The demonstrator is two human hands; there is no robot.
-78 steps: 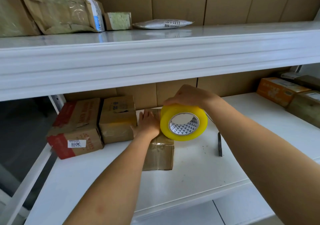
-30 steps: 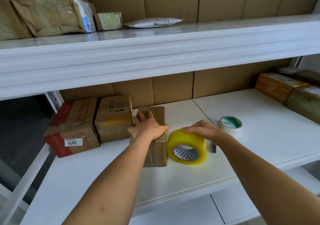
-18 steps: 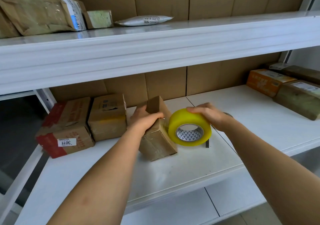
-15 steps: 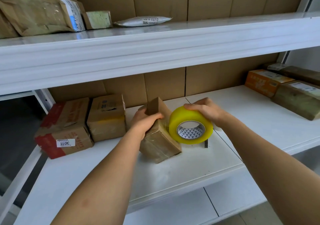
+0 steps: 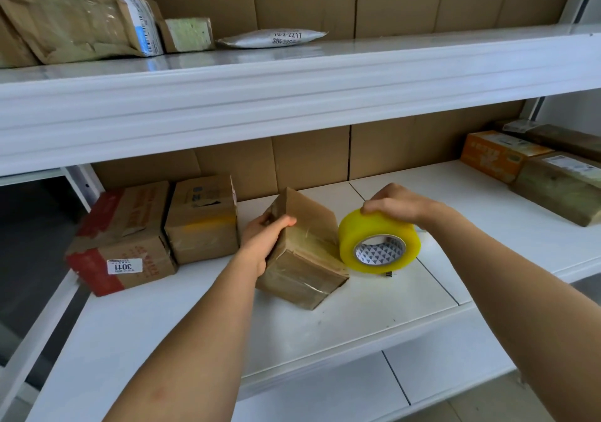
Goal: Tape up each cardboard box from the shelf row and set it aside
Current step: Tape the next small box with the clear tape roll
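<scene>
Far left on the white lower shelf (image 5: 195, 324) sits a cardboard box with red tape (image 5: 120, 242) and a white sticker on its front, and snug against its right side is a second plain box (image 5: 203, 220) with a torn patch on top. Both sit back near the cardboard backing, side by side and touching.

Now to the middle, where the action is. The left hand (image 5: 265, 238) grips the small brown box (image 5: 302, 252) by its left edge, thumb over the top face and fingers wrapped round the side. That box is turned at an angle to the shelf edge, one corner pointing forward, with clear tape glinting across its top and front.

Just right of it, touching the box's right edge, is the yellow roll of tape (image 5: 379, 241), standing on its rim with the patterned core facing out. The right hand (image 5: 395, 205) comes down on top of it, fingers curled over the roll, holding it. A small dark object peeks out beneath the roll; what it is, I cannot tell.

Far right, well apart, sit an orange box (image 5: 497, 155) and a long brown parcel (image 5: 559, 187). Up on the top shelf (image 5: 292, 73) lie several wrapped packages (image 5: 78, 21).
</scene>
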